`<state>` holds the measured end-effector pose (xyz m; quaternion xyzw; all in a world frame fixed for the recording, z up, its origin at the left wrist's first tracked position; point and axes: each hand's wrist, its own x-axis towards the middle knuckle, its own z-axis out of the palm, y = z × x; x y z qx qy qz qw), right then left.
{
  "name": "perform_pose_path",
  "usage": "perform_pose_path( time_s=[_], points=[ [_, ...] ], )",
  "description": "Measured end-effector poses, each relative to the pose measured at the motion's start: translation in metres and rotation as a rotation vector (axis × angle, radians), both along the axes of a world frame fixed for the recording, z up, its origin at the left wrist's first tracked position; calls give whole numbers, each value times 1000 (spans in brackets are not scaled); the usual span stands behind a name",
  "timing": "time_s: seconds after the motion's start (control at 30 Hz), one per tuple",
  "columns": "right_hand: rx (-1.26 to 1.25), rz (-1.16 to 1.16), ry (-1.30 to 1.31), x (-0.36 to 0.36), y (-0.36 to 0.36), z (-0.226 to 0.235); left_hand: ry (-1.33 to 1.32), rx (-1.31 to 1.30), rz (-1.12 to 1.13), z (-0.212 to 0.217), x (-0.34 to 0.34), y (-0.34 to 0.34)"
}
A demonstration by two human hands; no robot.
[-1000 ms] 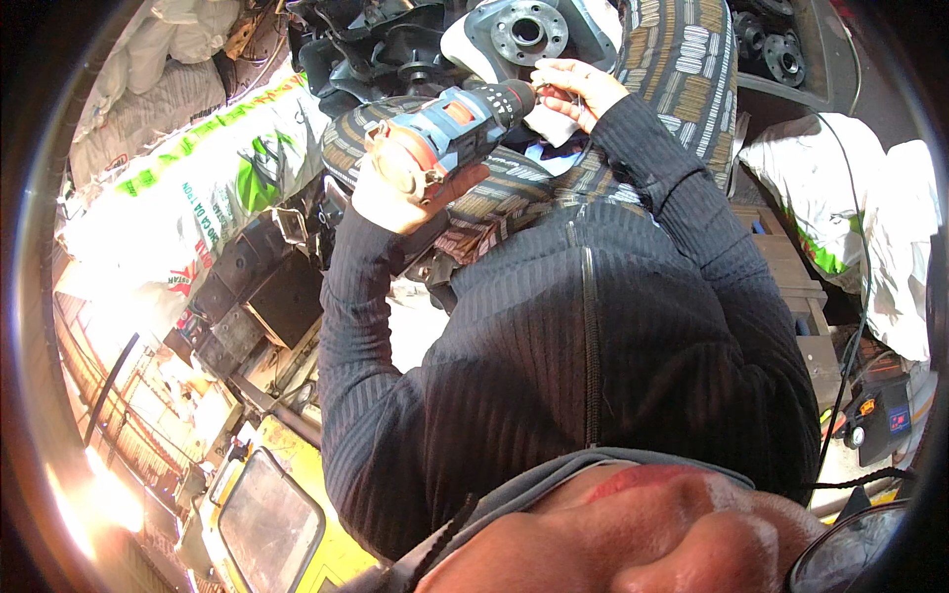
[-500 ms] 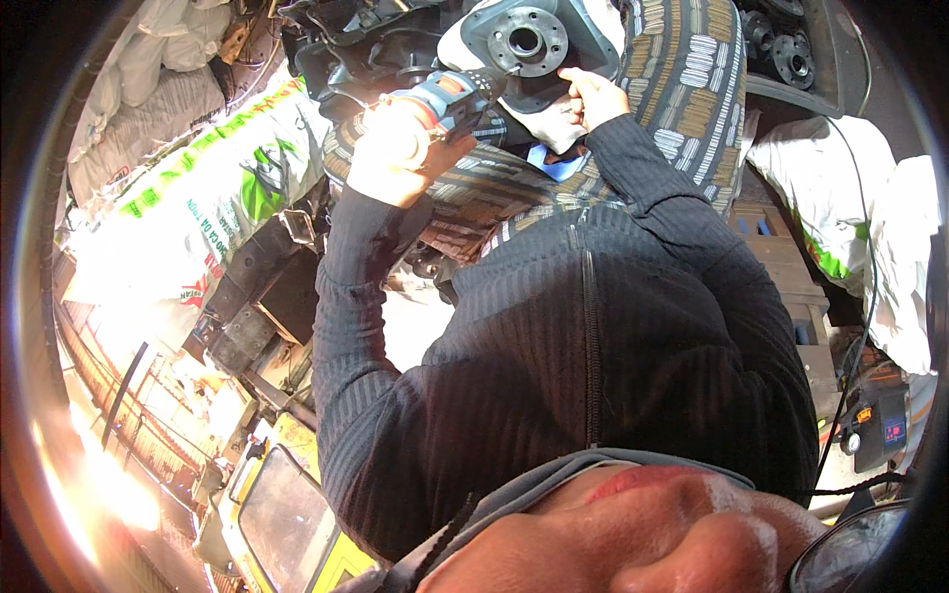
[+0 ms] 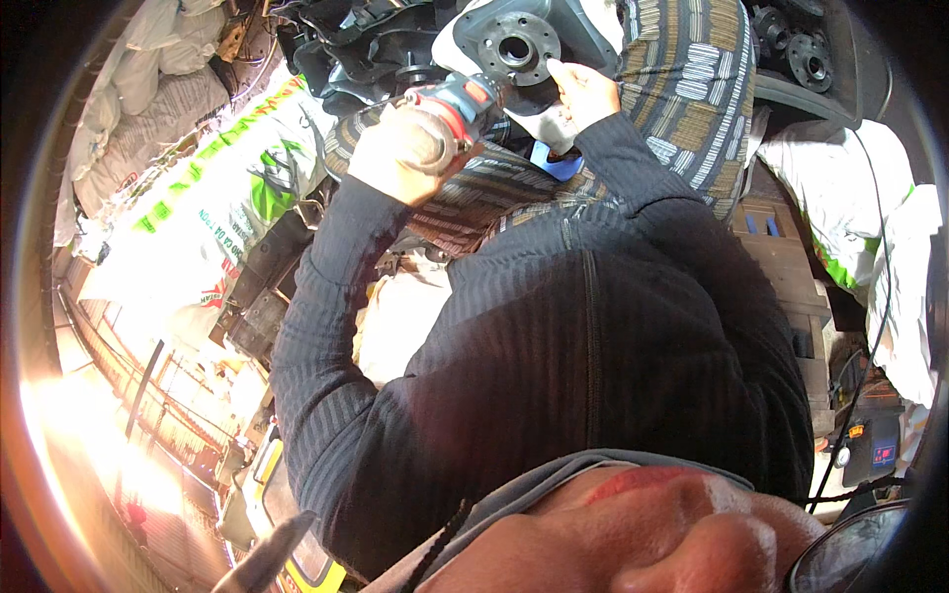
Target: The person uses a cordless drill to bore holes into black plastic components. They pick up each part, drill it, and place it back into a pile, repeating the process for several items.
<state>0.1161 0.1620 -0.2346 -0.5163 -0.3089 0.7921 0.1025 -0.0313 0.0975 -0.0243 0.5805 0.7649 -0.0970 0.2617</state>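
Observation:
My left hand (image 3: 400,148) is wrapped around a blue and red cordless power drill (image 3: 463,102), its nose pointed toward a grey round metal flange (image 3: 516,44) with a centre hole and a ring of bolt holes. My right hand (image 3: 583,91) rests its fingers against the lower right edge of that flange and the pale cloth (image 3: 554,114) under it. Both my forearms in dark ribbed sleeves rise from my torso toward the part. A striped patterned cloth (image 3: 682,79) lies beneath the flange.
Black metal machine parts (image 3: 366,49) sit left of the flange, more hubs (image 3: 806,54) at upper right. Printed white and green sacks (image 3: 198,208) pile at left. Wooden blocks (image 3: 781,257) and white bags (image 3: 860,208) lie at right. Yellow equipment (image 3: 287,534) stands below left.
My left hand has carried the drill upward and to the right, up to the flange. My right hand stayed on the flange's edge. The view has shifted slightly.

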Motion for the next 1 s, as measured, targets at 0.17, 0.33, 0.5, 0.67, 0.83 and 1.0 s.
perform_pose_path(
  time_s=[0.17, 0.33, 0.5, 0.67, 0.83, 1.0],
  points=[
    [77, 28, -16, 1, -2, -5, -106, -93, 99, -7, -2, -5],
    [77, 30, -7, 2, -3, -8, -127, -66, 43, -19, -11, -6],
    [78, 3, 18, -4, 1, -4, -22, -53, 154, -14, 4, -8],
    [-197, -32, 135, 14, 5, 9, 11, 281, 126, 4, 22, -25],
    [-562, -77, 547, 44, 8, 29, -344, 221, 394, 30, 42, -49],
    [-685, 3, 734, 43, 13, 42, -393, 80, 501, 34, 58, -56]
  ],
)
